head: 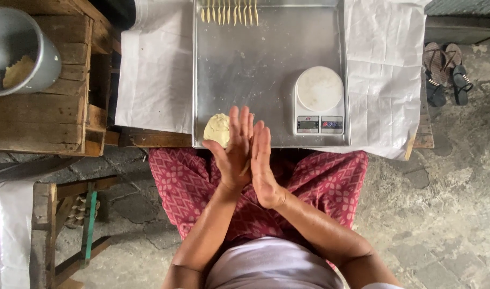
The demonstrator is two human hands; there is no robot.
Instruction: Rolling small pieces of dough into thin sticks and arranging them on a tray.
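Head view: left hand (233, 147) and right hand (263, 168) are pressed palm to palm, fingers straight and together, over the near edge of the flat silver metal tray (255, 64); what's between them, can't tell. Pale yellow dough lump (216, 128) sits on the tray's near-left corner, touching the left hand; white digital kitchen scale (320, 101) is to the right, thin dough strips (229, 10) line the far edge.

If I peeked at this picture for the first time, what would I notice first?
Probably the two hands pressed palm to palm in the middle, the left hand against the right hand, over patterned red trousers. Just beyond them a pale lump of dough sits at the near edge of a big metal tray. A white kitchen scale stands on the tray's right side.
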